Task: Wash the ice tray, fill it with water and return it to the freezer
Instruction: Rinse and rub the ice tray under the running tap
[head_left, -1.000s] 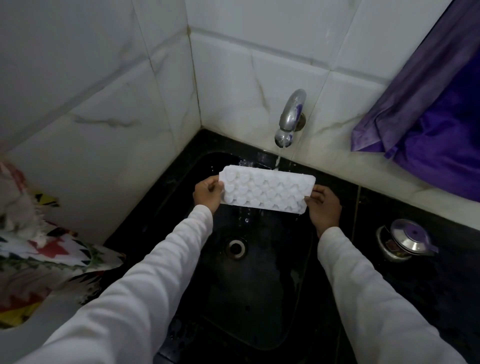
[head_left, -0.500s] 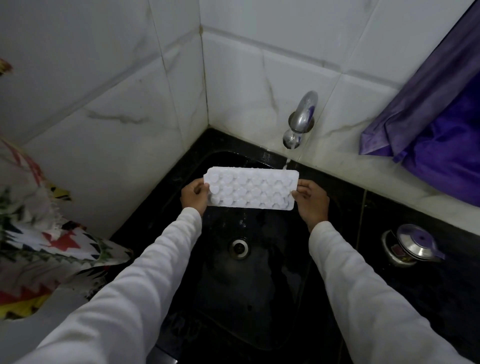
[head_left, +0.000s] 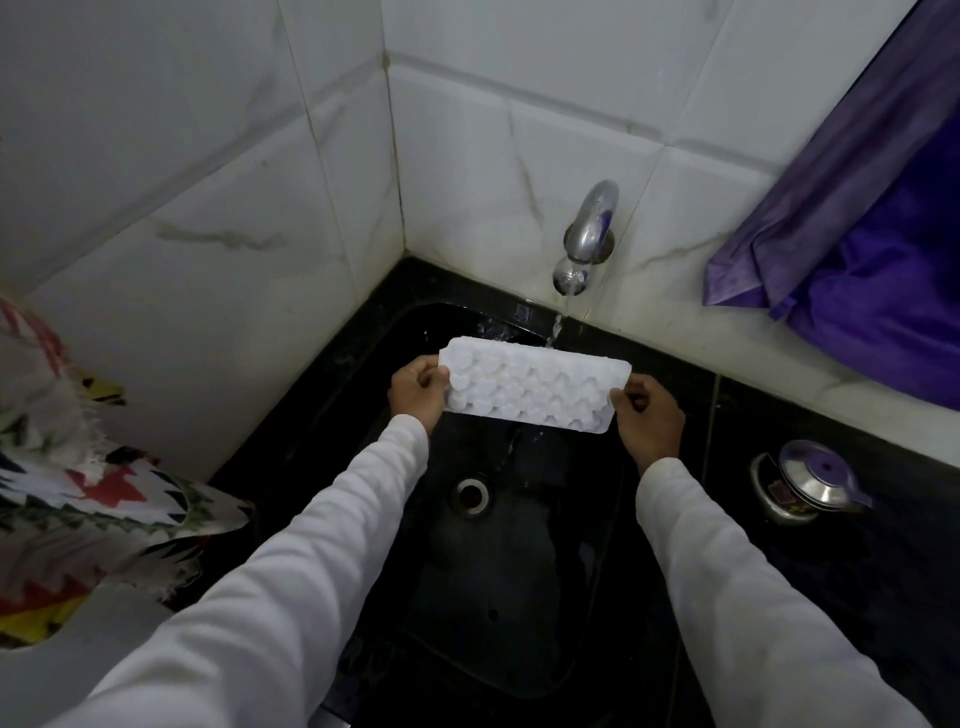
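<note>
I hold a white ice tray (head_left: 532, 384) with heart-shaped cells over the black sink (head_left: 395, 343). My left hand (head_left: 418, 391) grips its left short end and my right hand (head_left: 649, 418) grips its right short end. The tray is tilted, cells facing me. A chrome tap (head_left: 587, 236) on the tiled wall runs a thin stream of water that meets the tray's far edge. Water drips from the tray's near edge into the sink. The drain (head_left: 471, 493) lies below the tray.
A steel container with a lid (head_left: 802, 480) sits on the black counter to the right of the sink. Purple cloth (head_left: 857, 218) hangs at the upper right. A patterned cloth (head_left: 78, 478) lies at the left. White tiled walls close the corner behind the sink.
The tray has tilted a little, its right end lower, staying under the running tap. Both hands keep their grip on its ends. My head has shifted slightly.
</note>
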